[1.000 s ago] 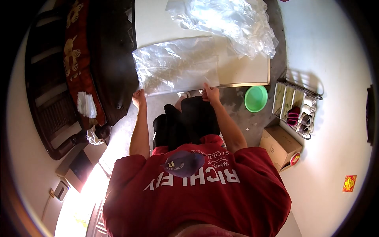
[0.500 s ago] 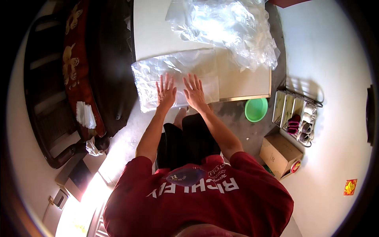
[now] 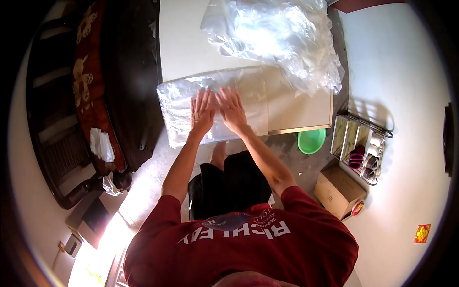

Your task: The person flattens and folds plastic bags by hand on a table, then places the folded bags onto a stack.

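A clear plastic bag (image 3: 253, 95) lies spread flat along the near edge of a pale table (image 3: 181, 43), its left end reaching past the table's corner. My left hand (image 3: 202, 114) rests palm down on it, fingers stretched out. Close beside it, my right hand (image 3: 231, 110) also lies flat on the plastic, fingers extended and pointing away from me. Neither hand grips anything. Farther back on the table sits a large crumpled heap of clear plastic bags (image 3: 282, 43), part of it hanging over the right edge.
A green basin (image 3: 311, 141) stands on the floor by the table's right corner. Beyond it are a shoe rack (image 3: 356, 148) with shoes and a cardboard box (image 3: 338, 191) along the wall. A dark wooden bench (image 3: 52, 129) stands at left.
My hands have come closer together on the plastic bag, the right one shifting left. The whole view has tilted slightly, so the table sits a little lower.
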